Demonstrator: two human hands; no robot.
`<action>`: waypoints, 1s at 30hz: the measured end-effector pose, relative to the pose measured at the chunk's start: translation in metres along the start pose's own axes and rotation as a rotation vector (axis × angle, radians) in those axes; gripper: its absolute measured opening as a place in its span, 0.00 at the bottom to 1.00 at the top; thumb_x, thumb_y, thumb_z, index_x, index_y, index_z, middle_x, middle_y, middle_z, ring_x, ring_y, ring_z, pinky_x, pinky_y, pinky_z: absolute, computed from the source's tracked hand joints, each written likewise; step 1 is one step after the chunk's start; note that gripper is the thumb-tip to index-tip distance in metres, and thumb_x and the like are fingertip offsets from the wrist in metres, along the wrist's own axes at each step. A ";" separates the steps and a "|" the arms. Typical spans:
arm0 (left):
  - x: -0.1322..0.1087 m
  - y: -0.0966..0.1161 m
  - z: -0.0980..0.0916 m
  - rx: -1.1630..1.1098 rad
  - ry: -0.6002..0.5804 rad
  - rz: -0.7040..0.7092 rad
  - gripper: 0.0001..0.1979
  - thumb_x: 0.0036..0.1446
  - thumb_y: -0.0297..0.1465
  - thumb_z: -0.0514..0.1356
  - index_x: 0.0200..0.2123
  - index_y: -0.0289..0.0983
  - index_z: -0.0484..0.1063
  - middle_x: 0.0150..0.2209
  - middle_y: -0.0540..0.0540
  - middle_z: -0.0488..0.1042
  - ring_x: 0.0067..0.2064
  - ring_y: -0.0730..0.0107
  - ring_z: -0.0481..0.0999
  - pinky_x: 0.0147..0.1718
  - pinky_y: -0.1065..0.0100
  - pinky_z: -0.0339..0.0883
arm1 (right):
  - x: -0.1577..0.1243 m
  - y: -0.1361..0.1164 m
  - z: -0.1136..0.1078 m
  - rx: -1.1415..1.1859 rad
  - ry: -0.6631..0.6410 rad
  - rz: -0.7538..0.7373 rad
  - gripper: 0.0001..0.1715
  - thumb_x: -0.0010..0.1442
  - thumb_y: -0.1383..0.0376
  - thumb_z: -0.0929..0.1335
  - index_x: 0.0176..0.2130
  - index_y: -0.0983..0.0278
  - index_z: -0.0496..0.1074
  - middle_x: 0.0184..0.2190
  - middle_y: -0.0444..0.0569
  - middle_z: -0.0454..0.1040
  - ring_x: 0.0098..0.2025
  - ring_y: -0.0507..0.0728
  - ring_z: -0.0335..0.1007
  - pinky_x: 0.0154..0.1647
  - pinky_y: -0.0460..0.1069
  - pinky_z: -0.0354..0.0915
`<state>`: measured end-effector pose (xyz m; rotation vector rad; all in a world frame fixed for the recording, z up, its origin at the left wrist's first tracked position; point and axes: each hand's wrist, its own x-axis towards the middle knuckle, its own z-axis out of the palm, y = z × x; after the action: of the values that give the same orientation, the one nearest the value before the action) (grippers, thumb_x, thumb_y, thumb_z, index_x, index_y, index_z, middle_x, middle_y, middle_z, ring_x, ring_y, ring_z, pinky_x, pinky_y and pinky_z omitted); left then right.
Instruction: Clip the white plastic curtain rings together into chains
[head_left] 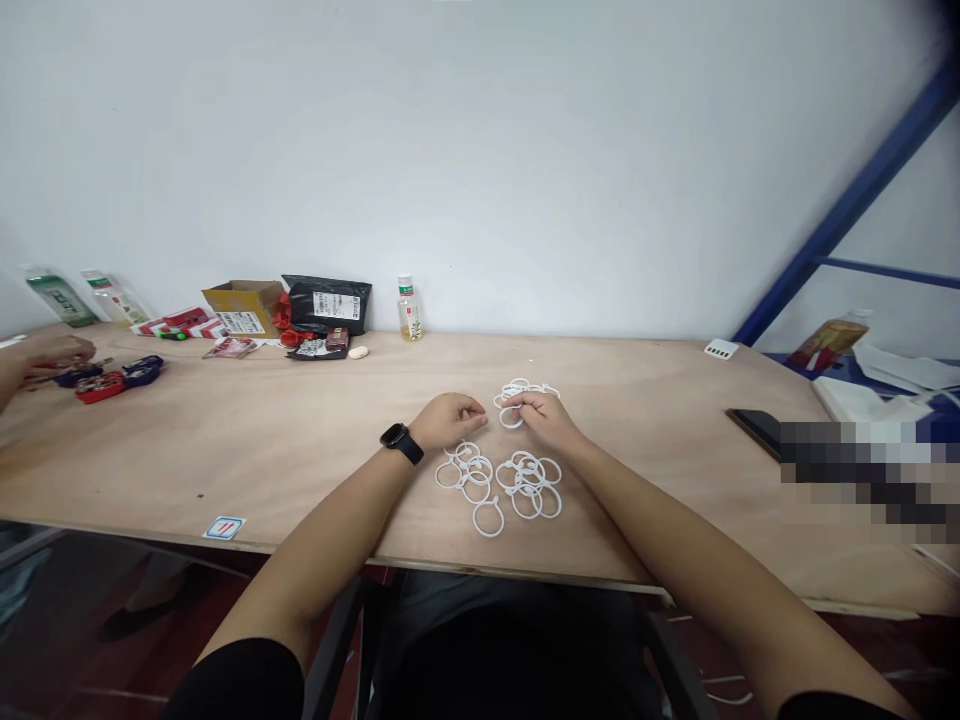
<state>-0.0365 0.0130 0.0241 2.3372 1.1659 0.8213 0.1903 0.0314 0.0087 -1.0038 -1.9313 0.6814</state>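
Note:
My right hand (553, 420) pinches a white plastic ring (511, 424) with a small tab, at the near side of a far cluster of similar rings (541, 388). Across a small gap, my left hand (448, 418) hovers just above the table with its fingers loosely curled and slightly apart. Nothing shows between them. Below it lies a loose pile of white rings (477, 487), and one single ring (488, 518) rests nearer the table edge. To the right of that pile, several more rings (537, 501) overlap. A black watch (402, 441) is on my left wrist.
Along the wall stand a bottle (409, 310), a black parcel (330, 304) and an open cardboard box (244, 305). Another person's hand (64, 348) is at far left beside red and blue items (101, 386). A dark phone-like object (757, 428) lies right.

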 end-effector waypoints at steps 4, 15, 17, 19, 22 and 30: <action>-0.004 -0.012 -0.014 0.085 -0.157 -0.060 0.10 0.47 0.34 0.63 0.34 0.37 0.78 0.36 0.47 0.77 0.34 0.69 0.73 0.34 0.71 0.65 | 0.002 0.002 -0.005 -0.058 0.055 0.016 0.18 0.50 0.69 0.60 0.28 0.63 0.78 0.27 0.47 0.78 0.31 0.55 0.72 0.35 0.48 0.65; -0.005 -0.018 -0.005 0.040 -0.294 -0.065 0.04 0.44 0.27 0.59 0.25 0.36 0.74 0.26 0.50 0.74 0.26 0.73 0.70 0.25 0.74 0.60 | 0.003 0.017 -0.010 -0.245 0.139 0.010 0.20 0.54 0.69 0.59 0.36 0.61 0.78 0.32 0.46 0.79 0.34 0.58 0.73 0.38 0.50 0.65; -0.004 -0.017 -0.004 0.038 -0.275 -0.063 0.04 0.46 0.27 0.58 0.26 0.35 0.73 0.25 0.50 0.74 0.26 0.74 0.69 0.25 0.74 0.59 | 0.003 0.019 -0.011 -0.262 0.130 0.000 0.21 0.55 0.70 0.59 0.38 0.61 0.78 0.36 0.47 0.80 0.37 0.58 0.74 0.40 0.50 0.65; -0.004 -0.017 -0.004 0.036 -0.250 -0.067 0.05 0.48 0.28 0.58 0.27 0.35 0.74 0.25 0.50 0.74 0.26 0.73 0.70 0.25 0.73 0.60 | 0.003 0.020 -0.011 -0.289 0.117 -0.003 0.22 0.55 0.70 0.59 0.43 0.61 0.76 0.39 0.47 0.80 0.41 0.59 0.74 0.43 0.51 0.65; -0.004 -0.017 -0.003 0.047 -0.195 -0.069 0.06 0.50 0.28 0.57 0.29 0.35 0.74 0.28 0.49 0.76 0.28 0.73 0.72 0.28 0.73 0.62 | 0.003 0.021 -0.011 -0.336 0.117 0.013 0.22 0.56 0.70 0.60 0.47 0.61 0.74 0.43 0.48 0.79 0.43 0.60 0.73 0.44 0.52 0.65; -0.003 -0.013 -0.001 0.053 -0.023 -0.108 0.06 0.52 0.30 0.57 0.31 0.36 0.74 0.27 0.49 0.76 0.28 0.72 0.72 0.27 0.72 0.61 | 0.005 0.021 -0.010 -0.373 0.117 -0.095 0.22 0.59 0.70 0.59 0.46 0.61 0.75 0.45 0.50 0.76 0.48 0.59 0.71 0.51 0.53 0.64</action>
<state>-0.0461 0.0186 0.0165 2.2961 1.3062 0.7324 0.2054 0.0479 0.0002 -1.1394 -2.0282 0.2043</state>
